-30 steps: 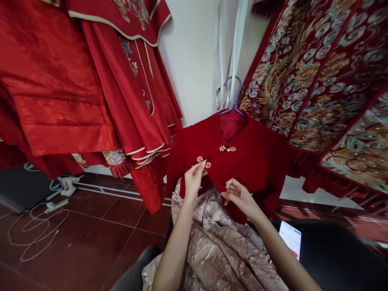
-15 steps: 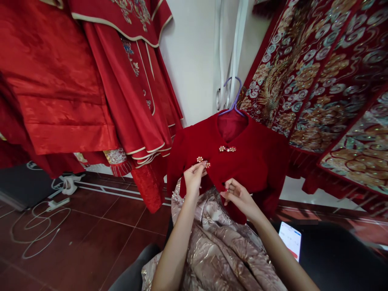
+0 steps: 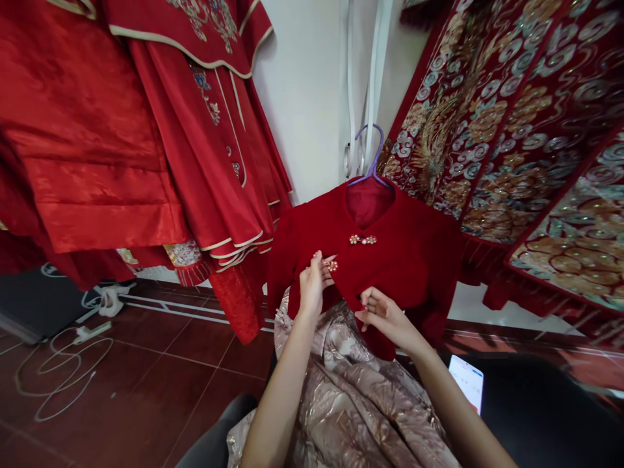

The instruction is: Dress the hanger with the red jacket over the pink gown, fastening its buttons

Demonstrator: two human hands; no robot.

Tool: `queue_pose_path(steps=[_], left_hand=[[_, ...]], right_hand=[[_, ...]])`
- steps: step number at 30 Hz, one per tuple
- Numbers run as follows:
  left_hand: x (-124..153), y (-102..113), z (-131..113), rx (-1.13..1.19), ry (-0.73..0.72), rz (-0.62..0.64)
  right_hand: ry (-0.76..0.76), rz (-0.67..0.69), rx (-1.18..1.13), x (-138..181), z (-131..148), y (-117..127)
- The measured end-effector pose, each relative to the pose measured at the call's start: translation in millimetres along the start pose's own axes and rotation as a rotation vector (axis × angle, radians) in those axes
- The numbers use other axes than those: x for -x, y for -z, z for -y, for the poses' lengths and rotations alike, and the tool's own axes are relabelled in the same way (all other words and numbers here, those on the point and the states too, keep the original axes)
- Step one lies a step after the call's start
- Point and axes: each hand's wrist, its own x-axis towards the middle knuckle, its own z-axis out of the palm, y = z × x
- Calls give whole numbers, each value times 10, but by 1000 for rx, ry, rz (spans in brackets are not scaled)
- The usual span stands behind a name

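A red velvet jacket (image 3: 404, 260) hangs from a purple hanger (image 3: 375, 162) in front of me. Near its collar is a fastened gold flower clasp (image 3: 363, 240). My left hand (image 3: 312, 286) is closed at the jacket's front edge, its fingers beside a second flower clasp (image 3: 332, 266) and partly covering it. Lower and to the right, my right hand (image 3: 383, 316) is in a pinch just in front of the jacket. Whatever its fingertips hold is too small to make out. Shiny beige patterned fabric (image 3: 361, 403) lies across my lap under both forearms.
Red garments with pale trim (image 3: 195, 143) hang on the left, and a heavily embroidered red garment (image 3: 517, 130) on the right. A lit phone (image 3: 467, 383) lies on a black surface (image 3: 531, 416) at my right. White cables (image 3: 63, 370) trail over the tiled floor.
My left hand has turned and shifted slightly, so its fingers now point up and cover the left half of the second clasp. The right hand keeps its pinch in nearly the same spot.
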Motion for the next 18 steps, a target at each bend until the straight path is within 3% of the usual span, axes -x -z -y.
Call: queue_pose_path(steps=[3,5,9,13,18], left_hand=[[-13,-85,-122,-86,-38,143],[-42,-159,-209,-258,-206,226],[-121,-313,-352,-873,-638,304],[-222,-445,-455,-1391,-876,319],[-395,-532,-609,-1589,-1062,516]], right_hand=[[-24,138,22,54,55,98],[-35,204,38,89,102,162],[-23,192,68,137,189,249],[-55,253,80,179,245,304],[-101,353,168,226,273,409]])
